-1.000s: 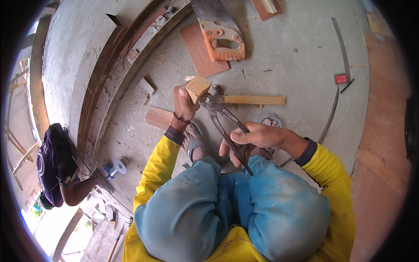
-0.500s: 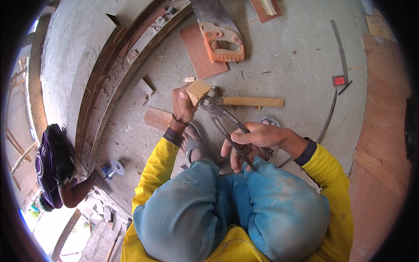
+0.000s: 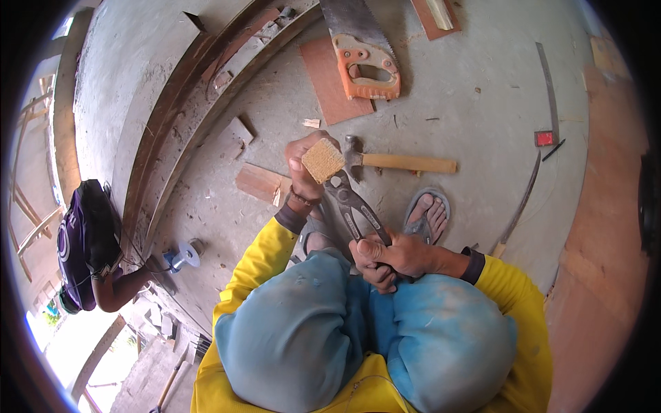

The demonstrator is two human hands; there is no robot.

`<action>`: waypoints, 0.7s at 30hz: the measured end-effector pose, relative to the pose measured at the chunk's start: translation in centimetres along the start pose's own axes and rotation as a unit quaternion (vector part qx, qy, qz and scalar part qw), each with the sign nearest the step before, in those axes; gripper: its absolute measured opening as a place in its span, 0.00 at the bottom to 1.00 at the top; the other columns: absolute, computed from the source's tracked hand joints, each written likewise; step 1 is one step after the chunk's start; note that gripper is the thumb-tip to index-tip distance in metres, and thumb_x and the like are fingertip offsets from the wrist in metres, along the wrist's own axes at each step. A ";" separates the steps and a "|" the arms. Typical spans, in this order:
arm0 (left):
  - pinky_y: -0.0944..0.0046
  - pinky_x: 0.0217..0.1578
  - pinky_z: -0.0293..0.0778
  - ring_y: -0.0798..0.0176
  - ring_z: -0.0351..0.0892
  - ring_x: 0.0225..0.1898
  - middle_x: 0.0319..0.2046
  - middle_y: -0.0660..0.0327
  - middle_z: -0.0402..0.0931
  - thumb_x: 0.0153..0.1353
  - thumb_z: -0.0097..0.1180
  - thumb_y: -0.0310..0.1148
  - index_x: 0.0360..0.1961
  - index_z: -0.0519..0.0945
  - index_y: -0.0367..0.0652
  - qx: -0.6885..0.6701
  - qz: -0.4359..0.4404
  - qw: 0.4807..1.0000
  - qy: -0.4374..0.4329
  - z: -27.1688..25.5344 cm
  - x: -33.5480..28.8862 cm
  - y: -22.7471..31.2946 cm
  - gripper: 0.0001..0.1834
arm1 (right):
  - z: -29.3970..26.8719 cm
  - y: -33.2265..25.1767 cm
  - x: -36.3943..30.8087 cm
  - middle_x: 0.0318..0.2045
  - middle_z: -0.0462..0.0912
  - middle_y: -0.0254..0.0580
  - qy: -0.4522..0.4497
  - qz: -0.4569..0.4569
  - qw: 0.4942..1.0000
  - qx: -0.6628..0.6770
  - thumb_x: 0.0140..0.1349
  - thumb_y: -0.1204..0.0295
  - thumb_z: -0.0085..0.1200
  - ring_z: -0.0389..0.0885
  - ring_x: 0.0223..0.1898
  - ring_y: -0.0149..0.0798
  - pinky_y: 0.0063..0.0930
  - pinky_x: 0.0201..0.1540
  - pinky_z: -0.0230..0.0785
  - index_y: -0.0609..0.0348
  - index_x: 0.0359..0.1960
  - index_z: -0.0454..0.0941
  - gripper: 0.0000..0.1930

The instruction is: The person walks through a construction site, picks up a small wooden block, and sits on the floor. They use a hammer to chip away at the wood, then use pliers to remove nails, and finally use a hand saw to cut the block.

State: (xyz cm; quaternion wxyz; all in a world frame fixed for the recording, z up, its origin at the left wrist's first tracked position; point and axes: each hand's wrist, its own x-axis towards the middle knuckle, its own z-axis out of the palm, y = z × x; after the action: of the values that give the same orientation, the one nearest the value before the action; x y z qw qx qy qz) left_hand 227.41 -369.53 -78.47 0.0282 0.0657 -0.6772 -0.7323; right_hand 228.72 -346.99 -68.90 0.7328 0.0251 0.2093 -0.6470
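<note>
My left hand [image 3: 297,165] is closed around a square wooden block [image 3: 322,161], its rough sawn end facing up. The jaws of a pair of pincers [image 3: 358,213] meet the block's lower right edge; whether a nail sits between them I cannot make out. Between my knees, my right hand [image 3: 394,260] wraps round the pincers' handles, which are squeezed close together. Just beyond the jaws, a claw hammer [image 3: 410,163] with a wooden handle lies on the floor, its head beside the block.
An orange-handled handsaw [image 3: 368,86] lies on a reddish board [image 3: 323,76] ahead. A wood offcut [image 3: 260,183] rests left of my hands. Rightward are a square ruler [image 3: 549,96] and a thin dark blade [image 3: 520,203]. Another person [image 3: 89,248] works at the far left, near a disc tool [image 3: 184,257].
My right hand's fingers have closed round the pincers' handles, drawing them together. The block has turned so its end faces up more squarely. The whole view has shifted slightly.
</note>
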 end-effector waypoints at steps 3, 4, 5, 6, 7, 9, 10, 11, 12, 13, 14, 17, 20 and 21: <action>0.66 0.26 0.74 0.62 0.78 0.25 0.25 0.57 0.75 0.54 0.23 0.85 0.31 0.75 0.35 -0.181 -0.033 0.983 0.016 3.0 -1.3 0.6 0.56 | 0.3 0.2 0.1 0.16 0.62 0.30 0.010 -0.023 0.999 -0.029 0.74 0.47 0.45 0.63 0.17 0.26 0.26 0.20 0.63 0.53 0.27 0.64 0.24; 0.64 0.26 0.75 0.61 0.78 0.26 0.25 0.56 0.75 0.54 0.23 0.86 0.32 0.75 0.35 -0.256 -0.026 0.966 -0.022 3.5 -1.4 0.5 0.56 | 0.4 0.2 0.2 0.17 0.62 0.30 0.020 -0.037 0.998 -0.048 0.74 0.47 0.45 0.63 0.17 0.26 0.26 0.20 0.63 0.54 0.28 0.64 0.24; 0.63 0.27 0.76 0.59 0.78 0.26 0.26 0.56 0.75 0.53 0.22 0.86 0.34 0.74 0.36 -0.325 -0.075 0.943 -0.021 4.0 -1.6 0.3 0.56 | 0.3 0.1 0.2 0.17 0.63 0.30 0.016 -0.044 0.997 -0.066 0.74 0.47 0.45 0.63 0.17 0.26 0.26 0.20 0.64 0.54 0.28 0.65 0.24; 0.62 0.28 0.77 0.58 0.78 0.27 0.27 0.55 0.74 0.52 0.22 0.87 0.36 0.73 0.36 -0.349 -0.085 0.933 0.008 4.3 -1.9 0.1 0.56 | 0.2 -0.1 0.1 0.17 0.64 0.30 0.028 -0.045 0.996 -0.074 0.73 0.47 0.45 0.64 0.17 0.26 0.26 0.21 0.65 0.54 0.28 0.65 0.24; 0.62 0.29 0.77 0.58 0.78 0.27 0.27 0.55 0.74 0.52 0.22 0.87 0.36 0.73 0.36 -0.328 -0.058 0.942 0.028 4.3 -2.1 -0.2 0.56 | 0.2 -0.2 0.0 0.17 0.64 0.31 0.024 -0.036 0.996 -0.083 0.73 0.47 0.45 0.65 0.18 0.26 0.26 0.21 0.66 0.55 0.29 0.66 0.24; 0.53 0.33 0.79 0.54 0.78 0.33 0.31 0.55 0.73 0.59 0.46 0.74 0.39 0.73 0.36 -0.370 -0.047 0.928 -0.006 3.4 -3.0 -0.8 0.43 | 0.0 -0.5 -0.4 0.18 0.67 0.32 0.017 -0.009 0.997 -0.069 0.73 0.46 0.44 0.69 0.19 0.28 0.27 0.23 0.70 0.56 0.32 0.69 0.24; 0.54 0.33 0.79 0.54 0.78 0.33 0.31 0.55 0.73 0.58 0.40 0.77 0.40 0.73 0.36 -0.303 -0.056 0.951 0.015 2.5 -2.7 -1.4 0.46 | -0.1 -0.7 -0.8 0.19 0.69 0.33 0.013 -0.006 0.998 -0.064 0.73 0.46 0.43 0.72 0.20 0.29 0.27 0.25 0.72 0.57 0.34 0.71 0.25; 0.55 0.33 0.79 0.55 0.78 0.33 0.31 0.55 0.73 0.57 0.34 0.80 0.40 0.73 0.36 -0.246 -0.057 0.967 0.024 1.8 -2.7 -1.8 0.49 | -0.2 -0.9 -1.0 0.19 0.71 0.35 0.040 0.029 0.997 -0.059 0.73 0.45 0.42 0.75 0.21 0.30 0.28 0.26 0.74 0.58 0.36 0.73 0.26; 0.56 0.33 0.79 0.55 0.78 0.33 0.32 0.55 0.73 0.56 0.28 0.83 0.41 0.73 0.36 -0.200 -0.070 0.977 0.027 1.1 -2.9 -2.3 0.52 | -0.3 -1.1 -1.3 0.20 0.73 0.36 0.019 -0.006 0.998 -0.062 0.74 0.45 0.41 0.78 0.23 0.32 0.28 0.28 0.75 0.59 0.40 0.73 0.26; 0.57 0.33 0.78 0.57 0.78 0.34 0.32 0.55 0.74 0.54 0.22 0.85 0.42 0.73 0.36 -0.139 -0.089 0.986 0.035 0.5 -2.8 -2.7 0.56 | -0.2 -1.3 -1.4 0.21 0.75 0.38 0.028 -0.010 0.997 -0.073 0.74 0.44 0.41 0.81 0.25 0.34 0.28 0.29 0.76 0.61 0.43 0.74 0.28; 0.58 0.32 0.78 0.57 0.78 0.33 0.32 0.55 0.74 0.54 0.23 0.85 0.42 0.74 0.37 -0.110 -0.090 0.989 0.028 -0.1 -2.9 -3.0 0.55 | -0.3 -1.5 -1.7 0.22 0.77 0.40 0.023 -0.005 0.996 -0.085 0.74 0.44 0.40 0.83 0.26 0.35 0.28 0.30 0.77 0.62 0.46 0.75 0.29; 0.58 0.31 0.78 0.57 0.78 0.32 0.32 0.54 0.74 0.54 0.25 0.84 0.41 0.74 0.37 -0.044 -0.068 0.997 -0.012 -0.8 -2.8 -3.5 0.54 | -0.2 -1.7 -1.8 0.25 0.81 0.42 0.036 0.015 0.999 -0.038 0.74 0.44 0.38 0.87 0.31 0.39 0.27 0.33 0.78 0.66 0.54 0.73 0.32; 0.59 0.29 0.79 0.57 0.78 0.30 0.32 0.54 0.74 0.55 0.28 0.83 0.40 0.74 0.36 -0.069 -0.032 0.997 -0.007 -0.3 -2.7 -3.4 0.53 | -0.3 -1.5 -1.5 0.22 0.76 0.38 0.033 0.042 0.997 -0.048 0.74 0.43 0.39 0.81 0.24 0.34 0.26 0.29 0.75 0.62 0.46 0.74 0.29; 0.59 0.28 0.79 0.56 0.78 0.29 0.31 0.54 0.73 0.56 0.29 0.82 0.40 0.74 0.36 -0.083 -0.018 0.996 -0.013 -0.1 -2.6 -3.2 0.52 | -0.4 -1.4 -1.5 0.21 0.74 0.35 0.019 0.040 0.999 -0.022 0.74 0.43 0.39 0.78 0.22 0.32 0.26 0.27 0.73 0.60 0.42 0.73 0.28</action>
State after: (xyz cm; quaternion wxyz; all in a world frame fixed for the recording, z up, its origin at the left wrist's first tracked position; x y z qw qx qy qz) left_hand 230.19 -369.02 -81.52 0.0119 0.0660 -0.6132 -0.7871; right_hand 227.18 -345.72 -68.47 0.7546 0.0299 0.2358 -0.6116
